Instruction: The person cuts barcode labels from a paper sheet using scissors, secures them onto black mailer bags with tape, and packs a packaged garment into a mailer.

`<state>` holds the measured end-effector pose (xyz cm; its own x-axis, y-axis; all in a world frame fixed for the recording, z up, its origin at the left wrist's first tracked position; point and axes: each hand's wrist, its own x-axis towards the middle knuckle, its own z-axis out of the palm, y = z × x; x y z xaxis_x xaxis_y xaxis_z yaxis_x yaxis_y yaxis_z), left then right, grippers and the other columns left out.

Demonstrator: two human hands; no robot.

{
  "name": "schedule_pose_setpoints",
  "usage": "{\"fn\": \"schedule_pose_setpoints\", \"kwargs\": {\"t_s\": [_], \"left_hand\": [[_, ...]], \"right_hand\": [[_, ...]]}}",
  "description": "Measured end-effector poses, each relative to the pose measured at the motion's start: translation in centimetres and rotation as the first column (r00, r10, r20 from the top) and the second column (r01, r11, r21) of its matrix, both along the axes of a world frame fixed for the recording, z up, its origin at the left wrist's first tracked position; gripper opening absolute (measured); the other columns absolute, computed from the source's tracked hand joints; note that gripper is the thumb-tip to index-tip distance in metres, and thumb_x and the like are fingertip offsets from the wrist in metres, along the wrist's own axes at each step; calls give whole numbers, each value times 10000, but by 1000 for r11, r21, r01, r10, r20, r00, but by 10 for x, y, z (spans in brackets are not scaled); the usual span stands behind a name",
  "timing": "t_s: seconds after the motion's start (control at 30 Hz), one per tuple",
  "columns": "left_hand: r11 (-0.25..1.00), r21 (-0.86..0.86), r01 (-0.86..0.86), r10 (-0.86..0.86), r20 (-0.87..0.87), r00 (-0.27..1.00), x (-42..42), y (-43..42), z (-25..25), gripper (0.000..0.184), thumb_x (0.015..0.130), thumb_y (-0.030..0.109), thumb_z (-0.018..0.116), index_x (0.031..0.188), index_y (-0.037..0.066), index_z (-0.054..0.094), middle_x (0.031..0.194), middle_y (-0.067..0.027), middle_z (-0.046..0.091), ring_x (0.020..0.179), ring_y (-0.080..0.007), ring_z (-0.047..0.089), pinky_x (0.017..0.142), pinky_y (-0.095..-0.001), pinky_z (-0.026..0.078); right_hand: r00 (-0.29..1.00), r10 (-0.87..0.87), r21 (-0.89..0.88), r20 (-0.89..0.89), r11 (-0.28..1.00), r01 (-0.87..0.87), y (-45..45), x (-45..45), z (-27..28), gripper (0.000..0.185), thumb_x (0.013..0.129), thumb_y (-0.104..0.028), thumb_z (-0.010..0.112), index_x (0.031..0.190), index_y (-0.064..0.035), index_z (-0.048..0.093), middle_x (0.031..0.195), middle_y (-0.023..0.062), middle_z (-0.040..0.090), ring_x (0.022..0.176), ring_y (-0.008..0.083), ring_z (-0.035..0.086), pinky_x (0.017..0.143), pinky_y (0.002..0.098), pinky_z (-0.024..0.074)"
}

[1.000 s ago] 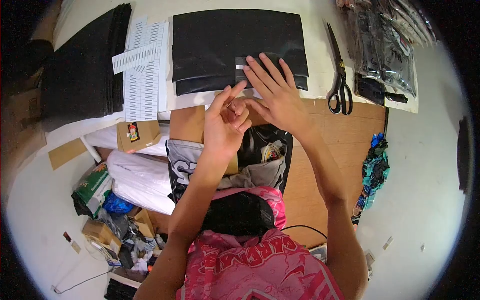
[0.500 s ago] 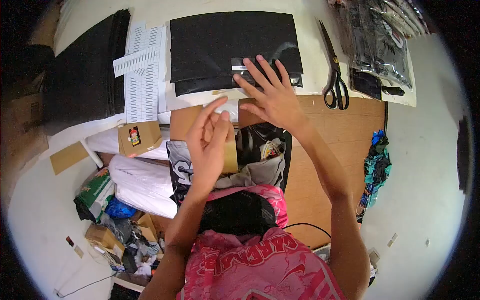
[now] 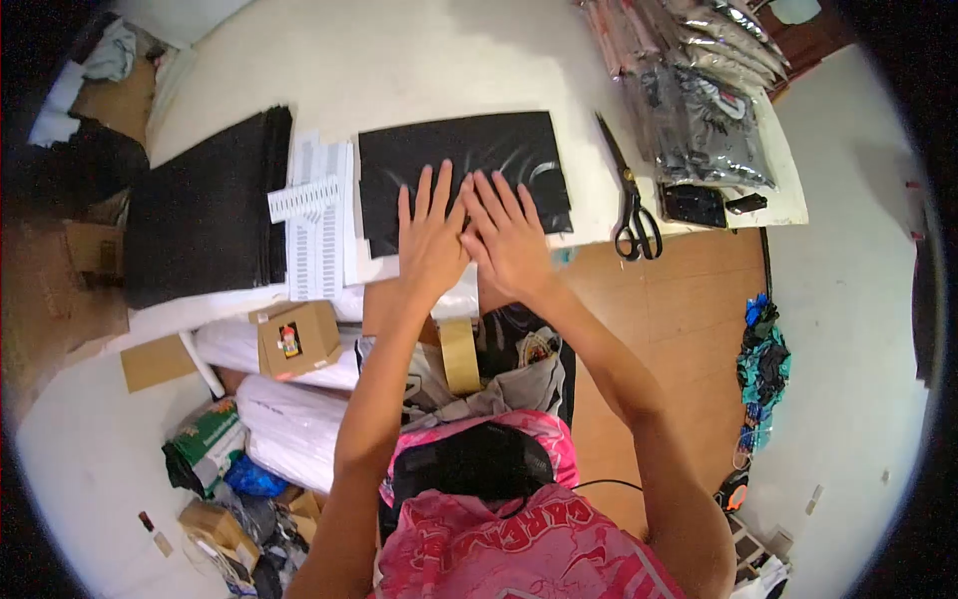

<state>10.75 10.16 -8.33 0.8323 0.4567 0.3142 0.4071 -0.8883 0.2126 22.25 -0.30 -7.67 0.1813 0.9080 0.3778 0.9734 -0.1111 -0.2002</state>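
A glossy black plastic sheet or bag [image 3: 499, 140] lies flat near the front edge of the white table [image 3: 399, 60]. Both hands rest on its lower part, side by side with their thumbs close together. My left hand [image 3: 432, 238] has its fingers stretched out over the middle of the black piece. On its right, my right hand [image 3: 507, 240] lies with fingers spread. The white label seen earlier on the black piece does not show now; the hands cover that area.
Black sheets [image 3: 210, 210] are stacked at the left, beside printed label strips [image 3: 317, 230]. Black scissors [image 3: 631, 205] lie to the right, near clear-bagged garments [image 3: 709, 130] and a black pouch [image 3: 696, 206]. Below the table are a small cardboard box [image 3: 299, 339] and white wrapped rolls [image 3: 289, 419].
My left hand has moved from in front of the table edge onto the black piece, beside my right hand. The view has shifted, so the table sits lower.
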Motion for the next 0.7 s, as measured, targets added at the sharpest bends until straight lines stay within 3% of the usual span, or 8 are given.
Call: {"fn": "schedule_pose_setpoints", "kwargs": {"t_s": [0.07,0.13,0.23,0.4,0.47,0.53,0.67,0.7], "left_hand": [[996,-56,-64,67,47,997,-4,-2,7,592,871,373,597,1400,144,460,1500,-177,318,1386,-393,266,1101,-568,209],[995,-39,-87,89,82,993,-10,-2,3,616,866,439,600,1402,169,461,1500,-169,324,1384,-401,269,1097,-569,213],[979,-115,-169,177,61,982,-21,-1,5,690,890,501,563,1437,115,397,1506,-232,279,1379,-449,242,1103,-576,198],[964,-163,-212,222,47,974,-49,4,-4,797,864,542,580,1451,54,352,1512,-242,261,1401,-416,218,1136,-523,154],[960,-197,-200,223,102,969,-58,1,-2,749,861,476,624,1441,72,378,1490,-248,297,1394,-423,227,1127,-532,181],[960,-212,-184,219,155,963,-68,-7,7,670,859,405,646,1405,80,435,1475,-243,321,1383,-424,245,1119,-534,204],[978,-155,-141,166,159,973,-69,-6,13,441,847,208,675,1265,96,595,1423,-214,402,1343,-412,315,1096,-534,257],[986,-132,-100,123,182,976,-66,-3,11,362,858,170,647,1212,97,635,1399,-190,447,1305,-391,380,1083,-524,286]], "right_hand": [[993,-33,52,-111,998,39,-3,-3,0,616,917,-437,484,1388,-43,435,1446,192,394,1345,369,342,1111,516,220],[994,-101,45,-47,994,103,-12,-2,-1,652,907,-479,492,1391,-46,434,1445,208,387,1338,379,344,1106,518,224],[969,-232,34,-83,971,236,-21,4,-5,663,912,-495,486,1384,-32,438,1448,211,384,1349,385,329,1108,523,217],[938,-336,51,-88,939,341,-40,19,-13,650,909,-450,527,1379,-11,436,1448,216,384,1345,394,336,1108,514,221],[931,-343,89,-123,931,354,-47,20,-12,644,900,-415,568,1378,-4,436,1446,218,386,1339,398,344,1104,510,232],[892,-286,306,-351,865,398,-55,17,-11,580,849,-297,663,1331,-22,495,1381,212,450,1262,393,421,1052,492,304],[881,-344,230,-325,875,426,-73,-3,-11,527,789,-194,714,1270,-53,554,1296,181,507,1161,368,484,983,471,360],[924,-272,212,-270,919,332,-72,-10,-10,494,769,-178,719,1233,-73,583,1266,164,520,1131,354,493,961,470,369]]}}
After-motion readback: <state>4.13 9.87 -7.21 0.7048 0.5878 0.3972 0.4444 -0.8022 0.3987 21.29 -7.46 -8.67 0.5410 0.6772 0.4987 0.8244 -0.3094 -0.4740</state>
